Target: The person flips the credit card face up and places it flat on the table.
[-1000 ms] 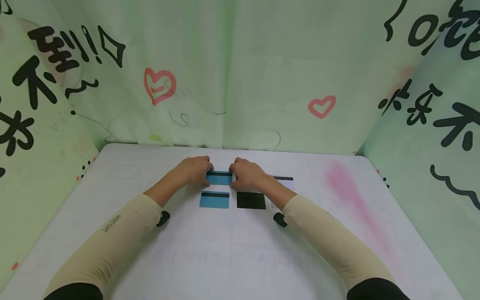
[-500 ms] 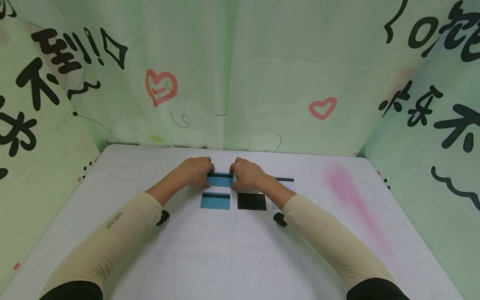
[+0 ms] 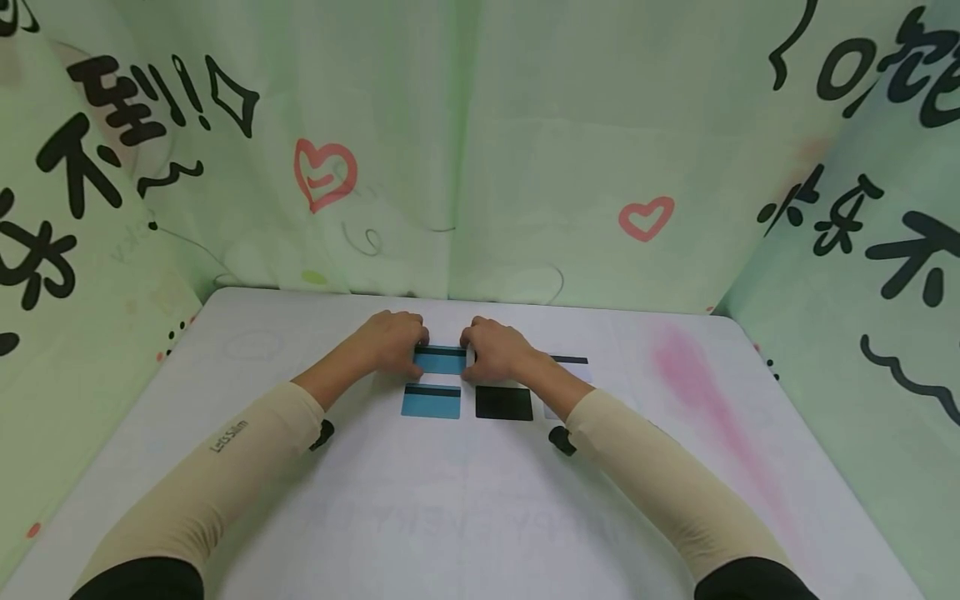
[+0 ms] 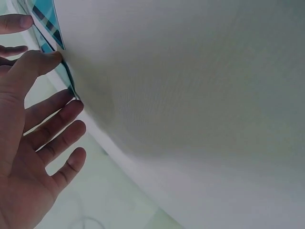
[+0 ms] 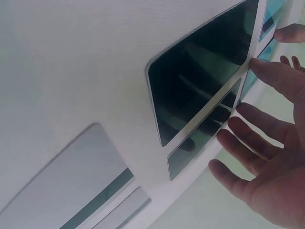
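A blue card with a dark stripe (image 3: 439, 360) lies between my two hands in the head view, in the far row of cards. My left hand (image 3: 393, 340) pinches its left end, thumb at the near edge and a fingertip at the far edge, the other fingers spread in the left wrist view. At the right end my right hand (image 3: 498, 348) pinches it the same way. Right below lies a second blue striped card (image 3: 431, 402), with a black card (image 3: 504, 403) beside it. The right wrist view shows another dark card (image 5: 205, 129), which the right hand covers from above.
A white card with a dark stripe (image 3: 573, 367) lies right of the right hand; another pale card (image 5: 66, 176) is partly under the right forearm in the head view. The white table (image 3: 465, 517) has a pink smear. Green curtains (image 3: 540, 167) surround its far and side edges.
The head view has shifted very slightly. Both hands keep their hold on the blue card, and the other cards stay in place.
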Motion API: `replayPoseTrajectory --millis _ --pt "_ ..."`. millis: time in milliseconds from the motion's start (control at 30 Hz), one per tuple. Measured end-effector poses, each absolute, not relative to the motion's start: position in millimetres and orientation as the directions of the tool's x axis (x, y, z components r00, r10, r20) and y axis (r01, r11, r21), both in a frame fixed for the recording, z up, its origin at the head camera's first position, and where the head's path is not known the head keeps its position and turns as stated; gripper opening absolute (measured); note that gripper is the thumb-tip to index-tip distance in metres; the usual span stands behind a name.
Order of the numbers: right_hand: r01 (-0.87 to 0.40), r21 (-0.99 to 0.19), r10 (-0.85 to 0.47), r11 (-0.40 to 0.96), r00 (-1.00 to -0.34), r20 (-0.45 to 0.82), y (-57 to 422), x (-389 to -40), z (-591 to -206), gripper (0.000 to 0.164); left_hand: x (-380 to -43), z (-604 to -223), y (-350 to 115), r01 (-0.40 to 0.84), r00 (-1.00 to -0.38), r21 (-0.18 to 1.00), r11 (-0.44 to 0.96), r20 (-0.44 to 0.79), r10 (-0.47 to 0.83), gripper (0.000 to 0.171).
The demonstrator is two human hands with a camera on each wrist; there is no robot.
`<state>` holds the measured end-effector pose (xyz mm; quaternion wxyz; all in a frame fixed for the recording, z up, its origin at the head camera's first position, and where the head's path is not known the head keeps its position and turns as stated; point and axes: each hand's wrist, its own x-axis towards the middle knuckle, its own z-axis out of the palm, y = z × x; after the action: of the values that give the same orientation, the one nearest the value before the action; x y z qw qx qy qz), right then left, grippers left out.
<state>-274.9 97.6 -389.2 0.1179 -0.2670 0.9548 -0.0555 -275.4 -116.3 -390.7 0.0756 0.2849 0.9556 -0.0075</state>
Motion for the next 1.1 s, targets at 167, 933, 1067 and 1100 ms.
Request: replayPoseTrajectory --millis 167,933,1067,1100 --pt "-0.498 -0.162 -0.522 0.852 -0.83 -0.195 99.0 -275.5 -388.7 0.052 -277.9 -390.7 -115.6 0.555 -0.822 0.014 0.832 -0.142 0.551 0.048" --pt "-0.492 -0.22 -0.531 0.842 -0.827 -0.184 104.4 -273.7 -391.6 0.055 -289.3 -393.5 -121.1 0.588 -0.796 0.037 0.808 -0.151 0.586 0.052" --pt "-0.495 -0.234 -0.537 0.837 -0.826 -0.173 106.0 -273.8 -393.7 0.055 -289.1 -394.9 -122.1 0.59 -0.795 0.046 0.806 -0.14 0.59 0.052" --pt "-0.496 -0.241 -0.539 0.834 -0.825 -0.17 106.5 -273.8 -393.9 0.055 -289.1 -395.3 -122.4 0.588 -0.796 0.048 0.807 -0.138 0.589 0.052"
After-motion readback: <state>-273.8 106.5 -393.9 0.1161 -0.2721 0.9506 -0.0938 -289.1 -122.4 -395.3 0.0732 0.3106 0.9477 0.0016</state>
